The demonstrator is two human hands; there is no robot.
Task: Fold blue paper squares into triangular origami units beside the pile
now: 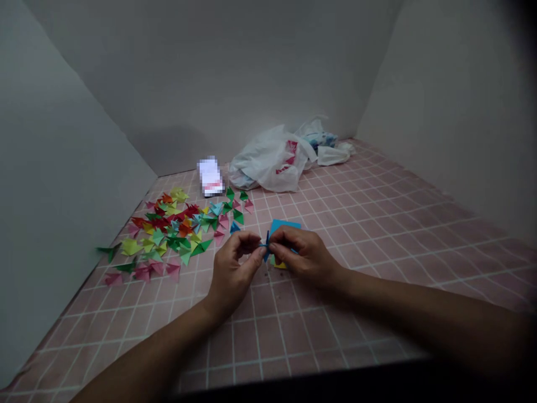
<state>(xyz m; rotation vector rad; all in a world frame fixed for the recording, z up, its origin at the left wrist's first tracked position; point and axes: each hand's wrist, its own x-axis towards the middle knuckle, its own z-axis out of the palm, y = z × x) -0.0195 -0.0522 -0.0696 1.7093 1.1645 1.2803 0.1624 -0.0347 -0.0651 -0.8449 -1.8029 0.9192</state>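
Between my two hands is a small folded blue paper crane (267,252), held just above the checked cloth. My left hand (236,267) pinches its left side between thumb and fingertips. From the other side, my right hand (302,253) grips it with thumb and forefinger, covering part of it. Under and behind my right hand lies a stack of square paper (286,224) with a blue sheet on top; green and yellow corners show at its near edge. A separate dark blue folded paper piece (235,227) rests beyond my left hand.
A spread of folded paper cranes (178,243) in many colours covers the left of the pink checked cloth (377,246). Behind them a lit phone (211,176) leans upright. White plastic bags (272,159) lie against the back wall, and pale walls rise left and right.
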